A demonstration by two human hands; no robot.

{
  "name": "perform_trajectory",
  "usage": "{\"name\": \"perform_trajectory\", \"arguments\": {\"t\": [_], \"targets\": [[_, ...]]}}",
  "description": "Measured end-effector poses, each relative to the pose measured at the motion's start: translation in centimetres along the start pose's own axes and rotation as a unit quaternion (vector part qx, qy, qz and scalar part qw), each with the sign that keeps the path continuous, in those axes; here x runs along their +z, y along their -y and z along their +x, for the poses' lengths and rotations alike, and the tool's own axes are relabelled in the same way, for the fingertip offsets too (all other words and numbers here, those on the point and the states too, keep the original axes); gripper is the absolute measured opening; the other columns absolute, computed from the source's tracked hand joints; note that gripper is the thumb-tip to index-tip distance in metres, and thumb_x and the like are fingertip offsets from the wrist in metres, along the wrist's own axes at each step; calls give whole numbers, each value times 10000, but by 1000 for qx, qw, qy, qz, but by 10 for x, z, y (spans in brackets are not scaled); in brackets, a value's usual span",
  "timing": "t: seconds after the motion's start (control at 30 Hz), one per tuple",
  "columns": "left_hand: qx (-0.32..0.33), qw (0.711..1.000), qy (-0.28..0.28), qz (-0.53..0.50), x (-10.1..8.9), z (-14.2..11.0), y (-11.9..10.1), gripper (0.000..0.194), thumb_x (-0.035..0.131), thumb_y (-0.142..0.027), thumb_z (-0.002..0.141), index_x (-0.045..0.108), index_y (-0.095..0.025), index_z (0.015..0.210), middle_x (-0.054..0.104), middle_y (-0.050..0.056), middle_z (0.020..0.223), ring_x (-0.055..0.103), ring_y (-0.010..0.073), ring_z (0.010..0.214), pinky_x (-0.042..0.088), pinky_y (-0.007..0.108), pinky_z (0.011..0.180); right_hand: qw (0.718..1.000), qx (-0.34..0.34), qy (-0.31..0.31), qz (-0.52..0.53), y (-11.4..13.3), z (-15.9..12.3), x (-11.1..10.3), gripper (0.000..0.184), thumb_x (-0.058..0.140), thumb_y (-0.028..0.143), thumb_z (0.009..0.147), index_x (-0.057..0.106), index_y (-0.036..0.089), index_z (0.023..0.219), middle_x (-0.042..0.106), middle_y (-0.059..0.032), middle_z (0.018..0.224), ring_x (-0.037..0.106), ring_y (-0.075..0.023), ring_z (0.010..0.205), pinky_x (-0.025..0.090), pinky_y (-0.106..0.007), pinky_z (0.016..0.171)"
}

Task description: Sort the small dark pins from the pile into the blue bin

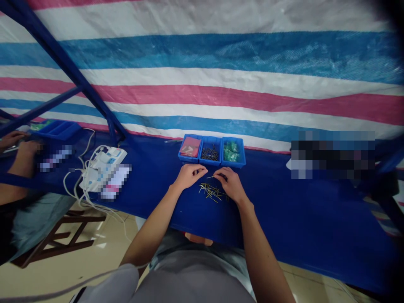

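Note:
My right hand (229, 183) pinches a thin screw-like metal piece (210, 176), which points left from the fingertips. Across a small gap, my left hand (191, 174) has its thumb and fingers pressed together; whatever is between them is too small to make out. Just below the hands, a loose pile of thin brass-coloured screw-like pieces (211, 192) lies on the blue table (151, 168). Beyond the hands stand three joined blue bins: the left bin (189, 159) holds a red packet with small pale pieces, the middle bin (209, 161) dark screw-like pieces, the right bin (234, 163) green plastic packets.
White power strips (102, 166) with tangled cables (83, 191) lie to the left, next to a blurred-out item. A blue metal frame (67, 63) slants there. Beyond it, a co-worker's hands (28, 147) are near another blue tray (59, 129). A striped sheet (205, 75) hangs behind the table.

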State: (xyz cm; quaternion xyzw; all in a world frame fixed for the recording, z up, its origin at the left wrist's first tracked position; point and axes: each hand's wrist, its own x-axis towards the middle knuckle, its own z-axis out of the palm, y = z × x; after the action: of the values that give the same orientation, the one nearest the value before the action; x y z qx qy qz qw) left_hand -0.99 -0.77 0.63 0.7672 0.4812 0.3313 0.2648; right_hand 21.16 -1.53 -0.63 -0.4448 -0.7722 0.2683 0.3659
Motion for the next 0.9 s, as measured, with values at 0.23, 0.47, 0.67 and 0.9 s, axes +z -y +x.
{"name": "perform_trajectory", "arguments": {"t": [0.23, 0.47, 0.67, 0.9], "targets": [[62, 998, 8, 24, 3, -3, -3, 293, 640, -459, 897, 770, -207, 972, 729, 31, 818, 590, 115, 618, 457, 231, 664, 999, -11, -51, -13, 16, -1, 10, 198, 502, 299, 986, 684, 236, 939, 680, -57, 903, 603, -222, 878, 475, -358, 829], [78, 996, -1, 45, 4, -4, -4, 235, 588, -364, 950, 769, -216, 976, 739, 33, 876, 640, 134, 692, 470, 245, 714, 998, -8, -62, -14, 18, -2, 12, 217, 512, 351, 985, 694, 235, 965, 685, -65, 905, 615, -214, 831, 500, -346, 769], [87, 996, 12, 33, 2, -3, -5, 233, 564, -340, 967, 762, -218, 972, 745, 36, 925, 681, 158, 811, 473, 243, 755, 998, -28, -59, -4, 17, -2, 15, 184, 545, 334, 969, 706, 245, 982, 692, -68, 958, 638, -218, 893, 520, -339, 796], [74, 997, 38, 9, 5, -2, -8, 243, 518, -306, 987, 738, -206, 964, 744, 34, 900, 683, 158, 811, 479, 240, 767, 997, -32, -76, -6, 14, -2, 16, 222, 508, 311, 991, 721, 247, 977, 694, -69, 961, 648, -213, 903, 517, -351, 858]]}}
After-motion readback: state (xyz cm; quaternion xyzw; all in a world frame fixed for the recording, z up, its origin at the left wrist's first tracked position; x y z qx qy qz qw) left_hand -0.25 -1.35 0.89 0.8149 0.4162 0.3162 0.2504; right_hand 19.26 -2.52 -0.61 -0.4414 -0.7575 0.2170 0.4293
